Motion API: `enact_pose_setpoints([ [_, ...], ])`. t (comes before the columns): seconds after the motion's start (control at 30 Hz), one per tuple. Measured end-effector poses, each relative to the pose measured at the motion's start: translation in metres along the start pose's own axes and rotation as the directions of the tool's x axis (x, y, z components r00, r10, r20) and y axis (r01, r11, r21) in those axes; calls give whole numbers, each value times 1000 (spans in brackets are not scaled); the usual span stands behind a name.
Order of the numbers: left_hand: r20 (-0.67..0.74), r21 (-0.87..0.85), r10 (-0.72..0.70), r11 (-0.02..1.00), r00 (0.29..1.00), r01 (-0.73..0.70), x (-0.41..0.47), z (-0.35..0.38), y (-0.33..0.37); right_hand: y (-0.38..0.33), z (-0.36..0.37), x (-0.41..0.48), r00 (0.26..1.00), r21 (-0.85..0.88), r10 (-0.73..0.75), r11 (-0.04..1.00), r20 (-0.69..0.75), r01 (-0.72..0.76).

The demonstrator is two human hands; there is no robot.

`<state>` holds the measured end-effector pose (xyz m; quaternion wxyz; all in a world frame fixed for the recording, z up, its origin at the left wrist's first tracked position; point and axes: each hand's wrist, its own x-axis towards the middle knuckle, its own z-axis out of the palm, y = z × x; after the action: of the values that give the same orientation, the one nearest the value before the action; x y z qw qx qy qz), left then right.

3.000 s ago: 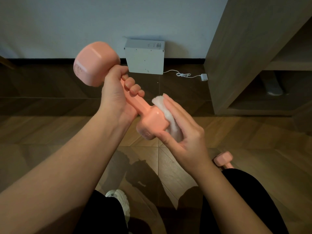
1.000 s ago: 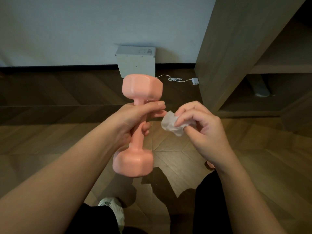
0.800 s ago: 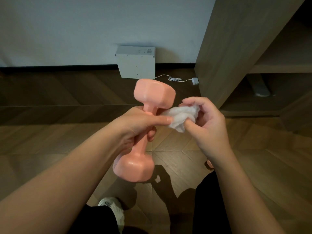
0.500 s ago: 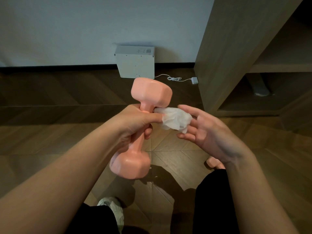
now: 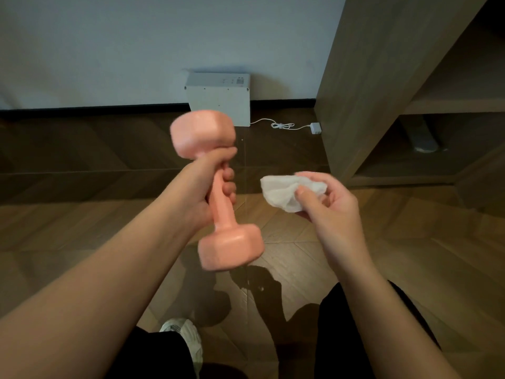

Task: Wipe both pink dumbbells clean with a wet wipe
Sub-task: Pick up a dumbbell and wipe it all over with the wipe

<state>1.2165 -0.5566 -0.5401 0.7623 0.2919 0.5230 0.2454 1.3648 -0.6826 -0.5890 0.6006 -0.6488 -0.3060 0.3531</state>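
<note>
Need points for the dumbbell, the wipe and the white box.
dumbbell (image 5: 222,206), head view, on the bare handle below the fingers.
wipe (image 5: 278,191), head view, on the crumpled middle of the cloth.
white box (image 5: 218,105), head view, on its front face.

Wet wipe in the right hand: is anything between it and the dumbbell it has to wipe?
Nothing visible. The wet wipe sits pinched in the right hand, apart from the pink dumbbell, with only open air between. The left hand covers the handle's upper part; both heads are exposed.

Pink dumbbell (image 5: 218,192), white wet wipe (image 5: 284,194), brown herringbone floor (image 5: 410,255)
</note>
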Motion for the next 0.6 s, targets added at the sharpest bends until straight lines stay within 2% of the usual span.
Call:
enact_pose_setpoints([
  [0.07,-25,-169,-11,986,1000,7,0,-2,5,2,11,-10,988,-75,-137,987,77,142],
  [0.17,-79,-309,1,951,997,-25,0,-3,11,7,23,-20,954,-89,-250,960,168,267],
  [0.27,-143,-353,38,931,989,-87,2,-4,14,8,30,-26,908,-44,-358,926,219,376],
  [0.37,-194,-337,62,933,979,-126,5,-7,14,13,33,-29,803,-79,-528,820,277,567],
  [0.4,-206,-331,65,934,976,-132,6,-8,14,15,34,-28,794,-93,-526,813,306,574],
  [0.5,-244,-321,80,934,967,-158,8,-10,13,15,38,-23,863,-147,-368,887,346,438],
  [0.53,-254,-312,89,935,963,-169,8,-10,12,15,39,-23,869,-153,-361,890,337,429],
  [0.6,-270,-297,105,936,957,-186,9,-11,11,15,42,-23,819,-163,-479,823,316,544],
])
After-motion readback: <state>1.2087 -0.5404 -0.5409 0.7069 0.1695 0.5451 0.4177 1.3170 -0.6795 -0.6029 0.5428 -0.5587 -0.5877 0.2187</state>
